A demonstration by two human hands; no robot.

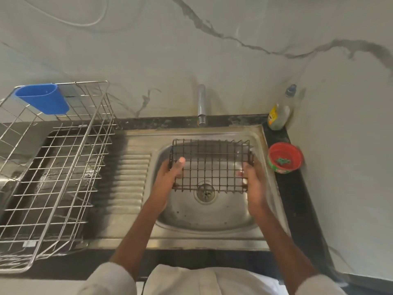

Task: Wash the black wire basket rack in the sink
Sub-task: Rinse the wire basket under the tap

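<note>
The black wire basket rack (210, 165) is held level above the steel sink (261, 143), just over the drain (205, 192). My left hand (170, 177) grips its left end, thumb lying over the top wires. My right hand (254, 188) grips its right end, fingers curled round the edge. The tap (201, 105) stands behind the basin, and no water is seen running from it.
A large steel dish rack (63, 167) with a blue plastic cup holder (43, 100) fills the counter on the left. A dish-soap bottle (280, 111) and a red bowl (285, 157) with a green scrubber stand on the dark ledge at the right.
</note>
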